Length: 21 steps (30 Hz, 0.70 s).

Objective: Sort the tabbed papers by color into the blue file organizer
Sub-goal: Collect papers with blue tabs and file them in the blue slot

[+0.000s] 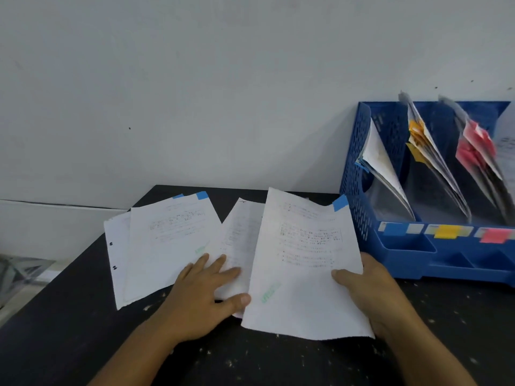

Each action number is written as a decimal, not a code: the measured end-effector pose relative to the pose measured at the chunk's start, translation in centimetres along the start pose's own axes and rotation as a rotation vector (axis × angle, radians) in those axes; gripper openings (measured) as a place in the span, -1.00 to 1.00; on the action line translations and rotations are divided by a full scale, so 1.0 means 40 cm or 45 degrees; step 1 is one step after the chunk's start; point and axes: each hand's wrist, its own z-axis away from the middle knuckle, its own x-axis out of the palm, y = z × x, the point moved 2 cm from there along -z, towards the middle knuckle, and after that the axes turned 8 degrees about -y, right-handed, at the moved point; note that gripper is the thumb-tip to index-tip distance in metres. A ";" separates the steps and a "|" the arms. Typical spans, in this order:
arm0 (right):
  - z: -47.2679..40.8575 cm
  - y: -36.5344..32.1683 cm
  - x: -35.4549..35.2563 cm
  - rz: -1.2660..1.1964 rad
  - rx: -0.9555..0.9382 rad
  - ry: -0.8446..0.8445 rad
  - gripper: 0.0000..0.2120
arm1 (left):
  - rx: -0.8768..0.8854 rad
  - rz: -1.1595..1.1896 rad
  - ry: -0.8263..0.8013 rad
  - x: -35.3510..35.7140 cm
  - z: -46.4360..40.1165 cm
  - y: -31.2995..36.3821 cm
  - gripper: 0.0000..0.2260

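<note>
1. Our right hand (370, 291) pinches a blue-tabbed sheet (303, 263) at its right edge, beside the blue file organizer (362, 218).
2. Our left hand (206, 296), fingers spread, presses the loose papers (167, 246) on the table (69, 330).

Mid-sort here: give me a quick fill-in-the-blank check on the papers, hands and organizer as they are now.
1. The right hand grips a paper with a ____ tab.
2. The left hand rests on the papers on the ____ table.
3. In the blue file organizer, the middle slot shown holds ____-tabbed papers.

Missing words: blue; black; yellow
</note>
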 end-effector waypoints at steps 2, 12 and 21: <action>0.000 -0.001 -0.001 -0.043 0.027 -0.013 -0.72 | 0.045 0.082 -0.021 0.002 0.006 0.008 -0.08; 0.003 -0.004 0.005 -0.029 0.017 -0.004 -0.53 | 0.071 0.694 0.362 -0.020 0.019 0.070 -0.44; 0.002 -0.001 0.009 -0.053 -0.016 -0.119 -0.71 | -0.072 0.679 0.491 -0.023 0.004 0.059 -0.56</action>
